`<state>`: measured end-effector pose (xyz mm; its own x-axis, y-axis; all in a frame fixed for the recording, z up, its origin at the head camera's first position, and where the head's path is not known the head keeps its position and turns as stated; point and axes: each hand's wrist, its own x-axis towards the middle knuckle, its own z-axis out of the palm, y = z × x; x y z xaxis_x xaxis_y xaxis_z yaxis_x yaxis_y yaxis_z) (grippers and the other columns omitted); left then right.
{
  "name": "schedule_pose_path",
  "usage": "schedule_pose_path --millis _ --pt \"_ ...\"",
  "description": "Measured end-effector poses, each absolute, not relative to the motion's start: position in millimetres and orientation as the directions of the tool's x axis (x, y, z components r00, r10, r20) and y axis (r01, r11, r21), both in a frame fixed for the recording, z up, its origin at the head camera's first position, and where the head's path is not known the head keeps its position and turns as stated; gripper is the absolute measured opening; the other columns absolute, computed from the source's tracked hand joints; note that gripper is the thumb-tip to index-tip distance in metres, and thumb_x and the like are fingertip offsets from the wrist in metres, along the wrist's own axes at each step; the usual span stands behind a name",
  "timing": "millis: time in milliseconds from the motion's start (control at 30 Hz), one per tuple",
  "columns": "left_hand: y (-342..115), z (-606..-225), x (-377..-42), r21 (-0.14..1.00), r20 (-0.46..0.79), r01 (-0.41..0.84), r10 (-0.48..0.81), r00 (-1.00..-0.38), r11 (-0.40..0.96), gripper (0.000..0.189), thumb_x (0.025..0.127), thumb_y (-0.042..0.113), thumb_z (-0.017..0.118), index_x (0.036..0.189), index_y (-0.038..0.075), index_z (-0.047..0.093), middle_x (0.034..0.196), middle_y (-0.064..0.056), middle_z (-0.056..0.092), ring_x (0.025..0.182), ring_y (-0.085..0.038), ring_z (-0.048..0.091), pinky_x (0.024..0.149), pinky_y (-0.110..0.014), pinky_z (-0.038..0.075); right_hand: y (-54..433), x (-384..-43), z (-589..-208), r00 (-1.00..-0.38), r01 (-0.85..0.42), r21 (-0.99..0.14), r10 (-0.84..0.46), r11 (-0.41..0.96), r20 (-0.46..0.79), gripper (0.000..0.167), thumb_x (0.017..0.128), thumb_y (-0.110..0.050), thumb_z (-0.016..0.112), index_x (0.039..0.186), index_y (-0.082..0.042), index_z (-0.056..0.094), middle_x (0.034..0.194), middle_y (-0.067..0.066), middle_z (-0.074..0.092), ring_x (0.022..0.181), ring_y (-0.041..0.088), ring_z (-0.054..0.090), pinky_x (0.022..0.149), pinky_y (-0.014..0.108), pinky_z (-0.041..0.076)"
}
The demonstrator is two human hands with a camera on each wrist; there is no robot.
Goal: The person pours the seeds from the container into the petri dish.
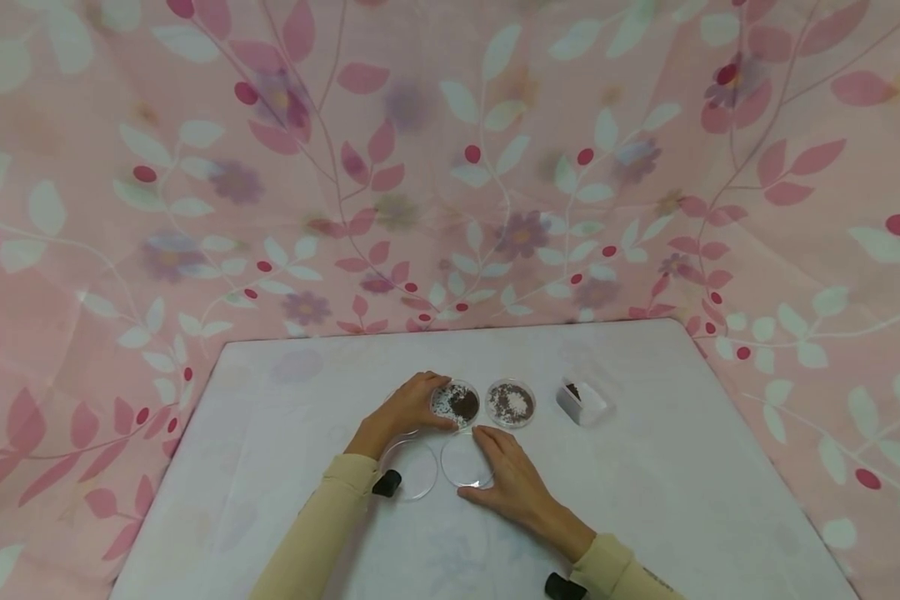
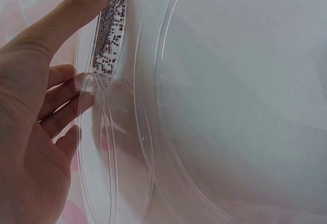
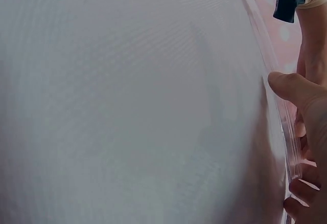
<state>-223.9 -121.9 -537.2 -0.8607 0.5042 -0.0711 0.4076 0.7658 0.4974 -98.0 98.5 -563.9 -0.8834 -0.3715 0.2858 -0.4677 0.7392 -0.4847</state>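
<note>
My left hand [image 1: 412, 406] holds a clear petri dish [image 1: 457, 405] of dark and white grains by its rim, between thumb and fingers. In the left wrist view, the thumb presses near the end of the same dish [image 2: 110, 35]. Just in front of it, my right hand [image 1: 519, 479] grips an empty-looking clear round dish or lid [image 1: 467, 462], thumb at the near edge and fingers at the far right. Another clear round dish or lid [image 1: 412, 471] lies beside it, under the left wrist. The right wrist view shows mostly white cloth and the right thumb [image 3: 291, 87].
A second petri dish [image 1: 511, 404] of dark and white grains stands right of the held one. Farther right is a small clear box [image 1: 587, 407] with dark grains inside. Part of another clear rim shows behind the left hand. White cloth [image 1: 645, 500] covers the table.
</note>
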Motion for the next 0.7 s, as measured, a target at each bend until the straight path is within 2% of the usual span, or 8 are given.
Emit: schedule_pose_path --millis 267,433,567,700 --pt "-123.6 -537.8 -223.5 0.506 -0.053 0.417 0.510 -0.858 0.755 0.086 0.072 0.052 0.083 0.142 0.013 0.052 0.141 -0.007 0.054 0.133 -0.026 0.049 0.113 -0.046 0.041 105.9 -103.2 -551.8 -0.885 -0.463 -0.500 -0.349 0.732 0.310 0.096 0.071 -0.049 0.084 0.146 -0.007 0.044 0.144 0.010 0.049 0.133 0.026 0.048 0.108 0.042 0.046" --pt "-123.4 -538.7 -223.4 0.517 -0.061 0.410 0.510 -0.858 0.751 0.088 0.071 0.053 0.083 0.143 0.014 0.051 0.141 -0.006 0.055 0.133 -0.024 0.049 0.113 -0.045 0.041 116.6 -122.3 -540.2 -0.855 -0.505 -0.473 -0.343 0.722 0.389 0.097 0.068 -0.041 0.089 0.145 -0.004 0.043 0.142 0.014 0.049 0.130 0.027 0.051 0.102 0.043 0.051" --pt "-122.7 -538.6 -224.0 0.522 -0.076 0.399 0.507 -0.858 0.753 0.090 0.069 0.054 0.084 0.143 0.015 0.050 0.142 -0.006 0.053 0.133 -0.023 0.048 0.115 -0.045 0.039 126.5 -139.9 -529.7 -0.828 -0.536 -0.465 -0.334 0.704 0.450 0.098 0.066 -0.034 0.092 0.144 0.000 0.044 0.141 0.016 0.049 0.129 0.027 0.051 0.102 0.043 0.050" --pt "-122.5 -538.9 -224.6 0.512 -0.080 0.404 0.510 -0.856 0.758 0.091 0.069 0.056 0.083 0.144 0.015 0.050 0.142 -0.006 0.053 0.134 -0.024 0.047 0.114 -0.045 0.039 133.3 -150.7 -521.9 -0.819 -0.546 -0.452 -0.335 0.706 0.467 0.098 0.067 -0.032 0.091 0.145 0.000 0.042 0.142 0.018 0.047 0.130 0.030 0.050 0.101 0.044 0.051"
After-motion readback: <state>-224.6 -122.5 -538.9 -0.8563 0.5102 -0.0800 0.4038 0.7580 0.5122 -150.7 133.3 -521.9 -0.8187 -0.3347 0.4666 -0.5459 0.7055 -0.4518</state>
